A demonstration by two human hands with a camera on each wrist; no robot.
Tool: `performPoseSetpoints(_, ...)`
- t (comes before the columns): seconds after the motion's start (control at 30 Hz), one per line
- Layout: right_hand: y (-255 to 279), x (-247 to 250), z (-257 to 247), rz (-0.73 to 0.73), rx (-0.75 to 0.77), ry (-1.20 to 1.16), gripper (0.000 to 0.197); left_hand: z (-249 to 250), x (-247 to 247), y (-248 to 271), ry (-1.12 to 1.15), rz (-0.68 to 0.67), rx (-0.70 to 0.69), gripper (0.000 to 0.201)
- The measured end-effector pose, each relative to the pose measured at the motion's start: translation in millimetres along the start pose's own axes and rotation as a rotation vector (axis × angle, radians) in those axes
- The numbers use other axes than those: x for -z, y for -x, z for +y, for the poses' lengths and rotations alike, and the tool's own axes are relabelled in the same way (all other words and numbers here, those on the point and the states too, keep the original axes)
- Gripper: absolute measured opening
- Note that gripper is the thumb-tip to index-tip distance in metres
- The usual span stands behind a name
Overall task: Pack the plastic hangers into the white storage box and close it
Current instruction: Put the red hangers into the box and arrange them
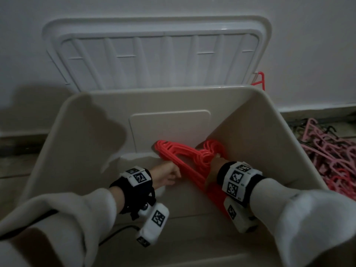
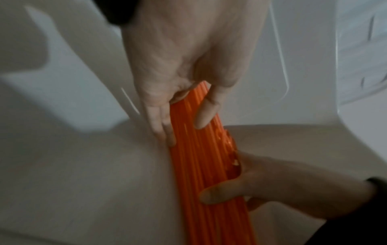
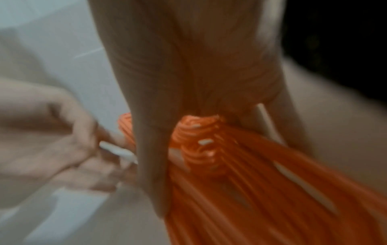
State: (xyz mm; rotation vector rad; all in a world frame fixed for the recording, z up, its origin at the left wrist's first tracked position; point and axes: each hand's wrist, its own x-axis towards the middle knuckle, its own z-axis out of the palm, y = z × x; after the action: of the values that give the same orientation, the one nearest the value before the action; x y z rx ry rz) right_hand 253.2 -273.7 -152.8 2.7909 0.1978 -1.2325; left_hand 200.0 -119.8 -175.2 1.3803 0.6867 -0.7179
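The white storage box (image 1: 285,116) stands open in front of me, and both hands reach down into it. A tight bundle of red-orange plastic hangers (image 1: 179,157) lies slanted on the box floor, hooks towards the far right corner. My left hand (image 1: 176,173) pinches the bundle's long bars between thumb and fingers (image 2: 165,131). My right hand (image 1: 213,166) grips the same bundle (image 3: 209,190) near the hooks (image 3: 196,132), its thumb (image 2: 222,194) laid across the bars. The box lid (image 1: 154,54) leans upright against the wall behind the box.
A heap of pink hangers (image 1: 331,157) lies on the floor right of the box. One red hanger (image 1: 259,79) pokes up behind the box's far right corner. A black cable (image 1: 115,234) runs by the near wall. The wall stands close behind.
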Motion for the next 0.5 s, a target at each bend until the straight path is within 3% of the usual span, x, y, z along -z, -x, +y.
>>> performPoseSetpoints(0.1, 13, 11, 4, 0.049, 0.097, 0.092, 0.074, -3, -1, -6, 0.051, -0.034, 0.013, 0.031)
performPoseSetpoints(0.17, 23, 22, -2, 0.035, 0.078, 0.189, 0.052, -2, 1, -5, 0.110, -0.050, -0.001, 0.033)
performPoseSetpoints(0.27, 43, 30, -25, 0.180, 0.061, 0.523, 0.044, 1, -1, -4, 0.152, -0.091, -0.027, 0.033)
performPoseSetpoints(0.33, 47, 27, -37, 0.235, 0.072, 0.616, 0.034, 2, -6, -2, 0.155, -0.066, -0.057, 0.029)
performPoseSetpoints(0.5, 34, 21, -29, 0.112, 0.033, 0.545, 0.033, 4, -1, -2, 0.025, -0.049, -0.042, 0.026)
